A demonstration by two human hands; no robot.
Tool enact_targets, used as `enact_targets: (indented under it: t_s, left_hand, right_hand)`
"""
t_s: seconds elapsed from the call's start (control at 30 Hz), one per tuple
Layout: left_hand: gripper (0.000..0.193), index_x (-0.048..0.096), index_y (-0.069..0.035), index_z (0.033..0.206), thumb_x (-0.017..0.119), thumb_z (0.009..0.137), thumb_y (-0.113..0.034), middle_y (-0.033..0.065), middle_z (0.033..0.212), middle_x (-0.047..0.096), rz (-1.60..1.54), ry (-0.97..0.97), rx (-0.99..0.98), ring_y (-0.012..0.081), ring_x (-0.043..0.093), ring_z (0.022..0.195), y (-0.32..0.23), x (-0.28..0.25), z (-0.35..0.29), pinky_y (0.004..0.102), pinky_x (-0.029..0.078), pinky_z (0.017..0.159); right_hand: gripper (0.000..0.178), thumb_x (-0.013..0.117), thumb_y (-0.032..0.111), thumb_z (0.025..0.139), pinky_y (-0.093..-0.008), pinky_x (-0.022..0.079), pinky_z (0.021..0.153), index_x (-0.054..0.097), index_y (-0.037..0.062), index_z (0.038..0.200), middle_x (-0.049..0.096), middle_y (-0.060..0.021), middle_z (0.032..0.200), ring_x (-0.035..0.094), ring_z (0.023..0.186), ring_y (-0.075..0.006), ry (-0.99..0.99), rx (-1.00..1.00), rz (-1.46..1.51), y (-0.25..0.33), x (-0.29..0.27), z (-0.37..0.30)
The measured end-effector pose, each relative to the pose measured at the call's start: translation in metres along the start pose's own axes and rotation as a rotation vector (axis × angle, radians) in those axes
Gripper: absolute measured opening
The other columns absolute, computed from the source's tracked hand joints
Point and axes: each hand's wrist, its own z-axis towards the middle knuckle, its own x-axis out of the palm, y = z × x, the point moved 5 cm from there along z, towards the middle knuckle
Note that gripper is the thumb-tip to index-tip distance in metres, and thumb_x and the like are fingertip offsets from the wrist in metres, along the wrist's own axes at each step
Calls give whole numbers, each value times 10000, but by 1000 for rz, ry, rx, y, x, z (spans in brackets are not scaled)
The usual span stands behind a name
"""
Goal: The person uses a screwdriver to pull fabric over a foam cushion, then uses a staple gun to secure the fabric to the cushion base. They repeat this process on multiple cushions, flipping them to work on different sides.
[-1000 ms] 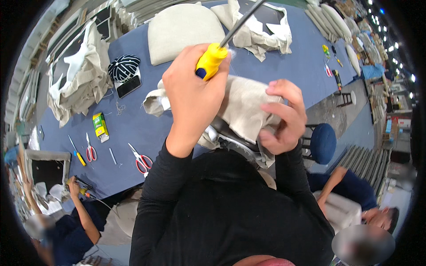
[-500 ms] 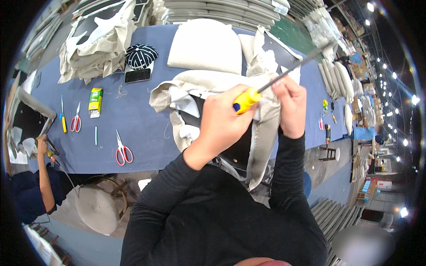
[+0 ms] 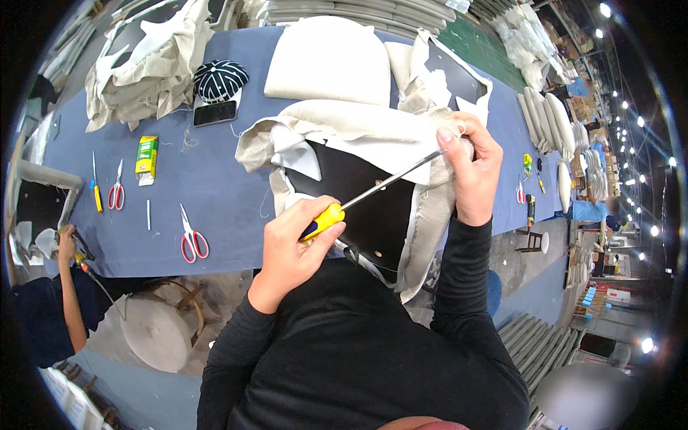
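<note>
The long blue desk point(image 3: 215, 186) fills the upper half of the view, carrying heaps of beige fabric covers point(image 3: 143, 79), a pale seat cushion point(image 3: 326, 61), a striped cap point(image 3: 221, 79) beside a dark phone point(image 3: 216, 112), a small green box point(image 3: 147, 155) and two pairs of red-handled scissors point(image 3: 192, 236). At the left edge another person's hand point(image 3: 66, 244) works with a tool of its own, well apart from this work.

Against the near edge of the desk stands the piece in hand: a black seat panel point(image 3: 373, 208) with a beige cover point(image 3: 358, 125) draped over its top and hanging down its right side.

The right hand point(image 3: 469, 168) is clenched on the bunched cover at the panel's upper right corner, thumb raised by the tool's tip. The left hand point(image 3: 294, 247) has its grip closed round the yellow handle of a screwdriver point(image 3: 326, 217), whose thin steel shaft runs up and right across the black face to that corner.

The step in hand looks like working the cover's edge over the panel's rim with the shaft tip. The next move probably calls for firm tension from the right hand and a shallow, controlled push, so the tip tucks cloth without piercing it or slipping toward the fingers.
</note>
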Motion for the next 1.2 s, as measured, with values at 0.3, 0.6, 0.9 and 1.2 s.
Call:
enact_targets:
  t_s: [0.3, 0.6, 0.9, 1.2]
  left_hand:
    - [301, 785, -21, 1175, 846, 904, -137, 141, 1033, 781, 39, 5, -29, 276, 758, 918, 13, -7, 6, 339, 570, 834]
    - [363, 795, -33, 1257, 823, 912, -144, 140, 982, 762, -2, 75, -48, 259, 729, 866, 7, -9, 21, 338, 555, 797]
    - [344, 810, 14, 1190, 810, 858, -76, 162, 926, 785, 11, 150, 2, 253, 745, 797, -2, -45, 17, 335, 560, 751]
    - [343, 818, 29, 1115, 829, 825, -153, 165, 921, 794, 99, 210, 5, 267, 748, 786, -42, -61, 4, 326, 565, 739]
  right_hand:
    - [165, 796, 104, 940, -325, 466, 1022, 712, -33, 979, 746, -97, 1113, 646, 1059, -166, -9, 32, 12, -11, -4, 3]
    - [127, 805, 60, 905, -363, 465, 1063, 766, 7, 1014, 733, -121, 1219, 664, 1132, -216, 75, -109, 121, 1, 3, -1]
    - [603, 943, 354, 806, -522, 385, 1234, 685, -2, 1218, 691, -244, 1362, 633, 1356, -379, 104, -67, 516, 7, 9, -28]
    - [674, 1037, 237, 723, -629, 436, 1207, 688, -67, 1214, 720, -331, 1316, 657, 1347, -484, 115, -186, 572, 4, 1, -81]
